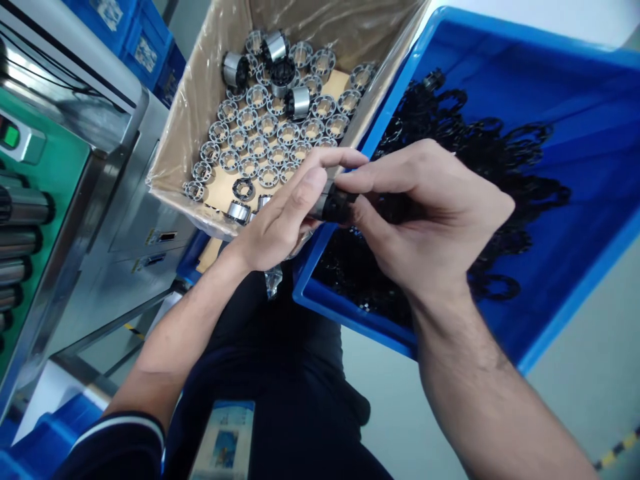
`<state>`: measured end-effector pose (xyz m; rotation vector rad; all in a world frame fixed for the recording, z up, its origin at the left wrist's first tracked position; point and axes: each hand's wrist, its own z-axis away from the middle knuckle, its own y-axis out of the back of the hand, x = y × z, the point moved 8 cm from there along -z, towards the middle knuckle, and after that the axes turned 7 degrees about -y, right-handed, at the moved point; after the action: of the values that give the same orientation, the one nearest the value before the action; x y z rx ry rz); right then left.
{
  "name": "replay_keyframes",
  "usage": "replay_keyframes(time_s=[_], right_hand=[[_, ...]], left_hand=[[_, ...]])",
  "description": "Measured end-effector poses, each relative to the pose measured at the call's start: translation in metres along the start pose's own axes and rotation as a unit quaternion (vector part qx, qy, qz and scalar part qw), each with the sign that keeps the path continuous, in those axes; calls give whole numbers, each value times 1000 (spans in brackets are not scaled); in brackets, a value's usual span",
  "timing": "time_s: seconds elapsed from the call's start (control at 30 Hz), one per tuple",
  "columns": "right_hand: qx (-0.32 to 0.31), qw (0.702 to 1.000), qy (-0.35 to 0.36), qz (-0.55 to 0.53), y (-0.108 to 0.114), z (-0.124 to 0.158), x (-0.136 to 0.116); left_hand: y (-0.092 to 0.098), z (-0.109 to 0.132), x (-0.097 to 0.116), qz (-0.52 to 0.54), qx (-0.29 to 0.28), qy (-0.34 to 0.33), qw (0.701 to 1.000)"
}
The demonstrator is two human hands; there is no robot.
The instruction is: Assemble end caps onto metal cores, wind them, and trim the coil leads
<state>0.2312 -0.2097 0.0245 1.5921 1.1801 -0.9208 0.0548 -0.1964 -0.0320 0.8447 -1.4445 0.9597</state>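
My left hand is wrapped round a metal ring part with a black end, held between the box and the tray. The thumb and forefinger of my right hand pinch the black end of that part. Under my left hand, a cardboard box lined with clear plastic holds many metal rings; several of them have black ends. Below my right hand, the blue tray holds a tangled heap of black ring pieces.
At the left, a machine with a green bed carries a row of metal cylinders. Blue crates stand at the top left, and another blue bin lies at the bottom left.
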Motion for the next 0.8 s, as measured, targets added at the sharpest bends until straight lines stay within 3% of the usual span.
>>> replay_keyframes(time_s=[0.1,0.23,0.3,0.57,0.67,0.8], right_hand=[[16,997,-52,-56,5,-3,5],[41,981,-110,-152,8,-5,9],[22,976,-113,-183,4,-6,8],[-48,957,-211,-192,-9,1,34],[-60,954,-210,-207,-11,4,39],[-64,957,-208,-192,-12,4,40]], left_hand=[[-2,-6,4,76,5,-12,997],[21,-10,6,90,167,-35,981],[26,-9,3,76,198,-21,977],[14,-9,9,163,154,-8,975],[6,-9,3,159,111,18,981],[4,-8,-3,146,78,-7,986]])
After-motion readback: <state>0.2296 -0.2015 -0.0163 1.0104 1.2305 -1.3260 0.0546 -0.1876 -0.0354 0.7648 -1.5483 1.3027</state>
